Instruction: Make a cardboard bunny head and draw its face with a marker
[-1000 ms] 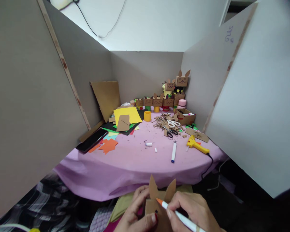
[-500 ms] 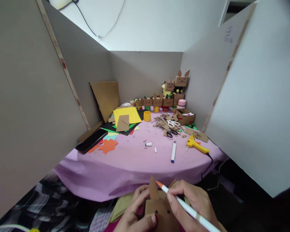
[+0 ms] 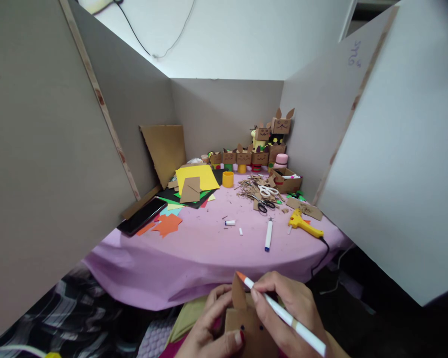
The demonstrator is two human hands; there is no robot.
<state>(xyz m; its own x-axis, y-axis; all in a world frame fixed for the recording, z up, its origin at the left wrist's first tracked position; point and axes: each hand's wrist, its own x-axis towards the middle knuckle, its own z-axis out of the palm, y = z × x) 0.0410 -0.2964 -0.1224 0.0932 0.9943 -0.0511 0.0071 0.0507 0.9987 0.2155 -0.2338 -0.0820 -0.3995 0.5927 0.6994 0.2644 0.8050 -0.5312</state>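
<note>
My left hand (image 3: 214,325) grips a small brown cardboard box head (image 3: 252,333) by its left side, low in the view. Two dark dots like eyes mark the box's front, and a pointed cardboard ear (image 3: 238,294) stands up from its top left. Between the thumb and fingers of my right hand (image 3: 289,308) is a white marker pen (image 3: 289,320) with an orange tip. That tip is at the upper right edge of the ear, seemingly touching it. My right hand hides the right side of the box.
On the pink-covered table (image 3: 205,248) lie a blue-ended marker (image 3: 269,235), a pen cap (image 3: 229,223), a yellow glue gun (image 3: 304,223), scissors (image 3: 263,204), cardboard scraps, coloured paper (image 3: 197,176) and a phone (image 3: 142,217). Finished cardboard animals (image 3: 244,157) line the back. Grey panels enclose three sides.
My right hand has shifted slightly left and up, bringing the marker's orange tip from beside the ear to near its point. My left hand and the box stay nearly still.
</note>
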